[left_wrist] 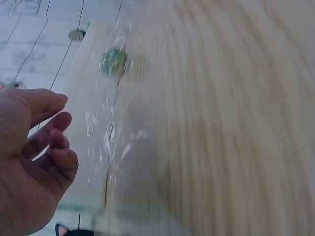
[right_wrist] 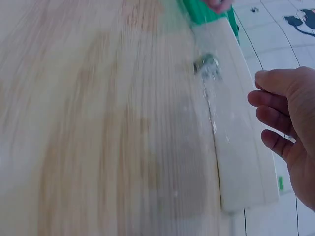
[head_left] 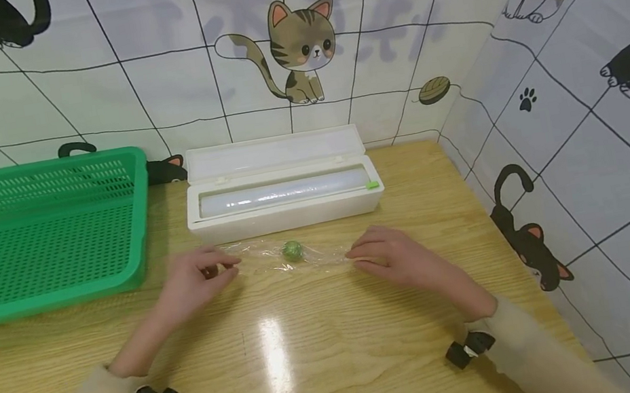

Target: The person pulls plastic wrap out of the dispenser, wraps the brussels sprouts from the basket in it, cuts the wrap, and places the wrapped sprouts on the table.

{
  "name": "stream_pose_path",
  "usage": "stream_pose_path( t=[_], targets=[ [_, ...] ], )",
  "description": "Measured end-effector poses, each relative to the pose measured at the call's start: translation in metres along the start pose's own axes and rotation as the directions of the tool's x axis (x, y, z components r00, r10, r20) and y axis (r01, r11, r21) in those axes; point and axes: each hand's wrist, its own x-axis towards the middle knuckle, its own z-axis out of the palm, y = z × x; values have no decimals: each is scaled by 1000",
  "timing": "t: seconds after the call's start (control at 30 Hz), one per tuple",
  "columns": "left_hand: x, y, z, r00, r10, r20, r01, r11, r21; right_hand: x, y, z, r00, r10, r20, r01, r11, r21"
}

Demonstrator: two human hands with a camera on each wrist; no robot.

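A small round green ball (head_left: pixel 293 251) sits inside a strip of clear plastic film (head_left: pixel 264 248), which stretches sideways in front of the white box. My left hand (head_left: pixel 194 277) is at the film's left end, its fingers loosely bent and parted from the thumb. At the right end is my right hand (head_left: pixel 395 256), with fingertips close by the film. In the left wrist view the left hand (left_wrist: pixel 37 152) shows relaxed fingers with nothing between them. The right hand (right_wrist: pixel 290 115) looks similarly relaxed in the right wrist view.
Behind the film stands a long white box (head_left: pixel 287 218), lid raised, with a roll of film (head_left: pixel 283 192) inside and a green slider (head_left: pixel 372 184) at its right. A green plastic basket (head_left: pixel 138 252) is at the left. Cat-patterned sheeting (head_left: pixel 150 92) backs the wooden table (head_left: pixel 328 359).
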Motion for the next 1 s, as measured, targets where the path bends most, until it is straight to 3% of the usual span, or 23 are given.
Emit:
stream_pose_path(
  t=[0.17,0.33,0.7,1.0],
  targets=[
    [15,13,26,998,20,65,-14,996,-91,26,-11,19,990,-129,-63,128,991,-25],
    [30,13,48,997,53,49,-48,993,-108,44,-12,38,974,-197,-114,192,980,-50],
    [45,8,65,999,13,49,-8,995,-102,54,-4,61,997,-31,-70,28,999,-46],
    [54,-2,70,999,-27,36,29,998,-64,62,9,71,989,100,-109,-103,994,-21]
  ],
)
